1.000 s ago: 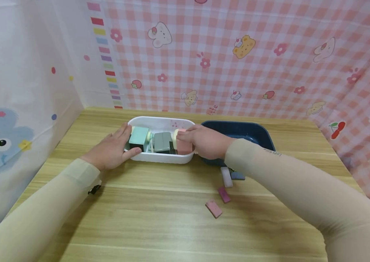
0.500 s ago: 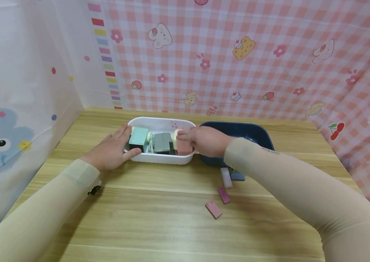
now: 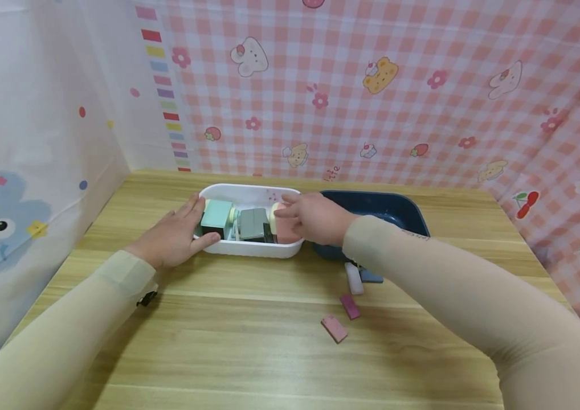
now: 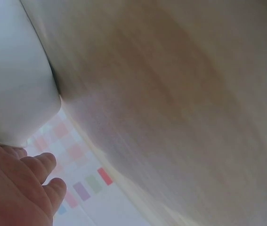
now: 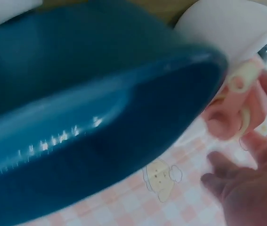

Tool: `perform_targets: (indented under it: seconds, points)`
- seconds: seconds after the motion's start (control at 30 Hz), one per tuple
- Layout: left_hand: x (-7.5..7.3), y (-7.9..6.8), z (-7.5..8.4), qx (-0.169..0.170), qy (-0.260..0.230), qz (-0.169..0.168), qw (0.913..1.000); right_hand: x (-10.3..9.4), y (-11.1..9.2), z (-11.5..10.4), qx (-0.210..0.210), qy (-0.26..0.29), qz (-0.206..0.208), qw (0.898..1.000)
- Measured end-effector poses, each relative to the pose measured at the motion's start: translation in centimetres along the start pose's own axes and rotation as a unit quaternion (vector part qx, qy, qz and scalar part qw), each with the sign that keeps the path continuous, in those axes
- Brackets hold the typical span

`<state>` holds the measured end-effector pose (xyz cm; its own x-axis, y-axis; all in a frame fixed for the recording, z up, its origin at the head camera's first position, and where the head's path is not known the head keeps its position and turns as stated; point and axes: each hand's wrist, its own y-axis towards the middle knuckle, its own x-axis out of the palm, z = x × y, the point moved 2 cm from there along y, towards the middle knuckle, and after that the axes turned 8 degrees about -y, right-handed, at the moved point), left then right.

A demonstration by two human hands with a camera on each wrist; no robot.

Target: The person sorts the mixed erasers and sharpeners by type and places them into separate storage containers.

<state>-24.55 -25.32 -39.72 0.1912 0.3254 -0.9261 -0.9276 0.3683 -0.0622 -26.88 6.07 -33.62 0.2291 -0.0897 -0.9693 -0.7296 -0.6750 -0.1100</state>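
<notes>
Inside the white tray (image 3: 249,249) lie a mint pencil sharpener (image 3: 217,214), a grey pencil sharpener (image 3: 254,223) and a pink pencil sharpener (image 3: 287,230). My left hand (image 3: 169,236) rests against the tray's left end, fingers straight and thumb over the front rim. At the tray's right end, my right hand (image 3: 321,217) holds the pink sharpener. Thumb and forefinger lie on either side of it in the right wrist view, where its cream crank (image 5: 244,80) shows; the other fingers are spread away. The left wrist view shows only the tray's outer wall (image 4: 18,75) and several fingers.
A dark blue basin (image 3: 413,213) stands just right of the tray, partly behind my right forearm. In front of it lie small flat blocks resembling erasers: white (image 3: 354,279), blue-grey (image 3: 372,277), magenta (image 3: 350,306) and pink (image 3: 334,328). A patterned cloth (image 3: 351,85) hangs behind the table.
My right hand has shifted slightly left, and its fingers have spread a little over the pink sharpener. The left hand stays against the tray.
</notes>
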Motion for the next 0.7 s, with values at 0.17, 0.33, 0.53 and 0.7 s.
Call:
perform_targets:
  seconds: [0.17, 0.33, 0.53, 0.7]
  points:
    - [-0.01, 0.0, -0.01, 0.0, 0.002, 0.002, 1.0, 0.41, 0.33, -0.18, 0.007, 0.016, -0.012, 1.0]
    - [0.07, 0.03, -0.1, 0.0, 0.003, 0.001, 1.0, 0.45, 0.46, -0.64, 0.009, -0.011, 0.006, 1.0]
    - [0.05, -0.01, -0.1, 0.002, 0.002, -0.001, 1.0, 0.04, 0.37, -0.56, 0.023, -0.02, 0.039, 0.999]
    - [-0.06, 0.02, -0.02, 0.004, -0.001, 0.0, 1.0, -0.37, 0.48, -0.59, 0.048, -0.038, 0.08, 0.995]
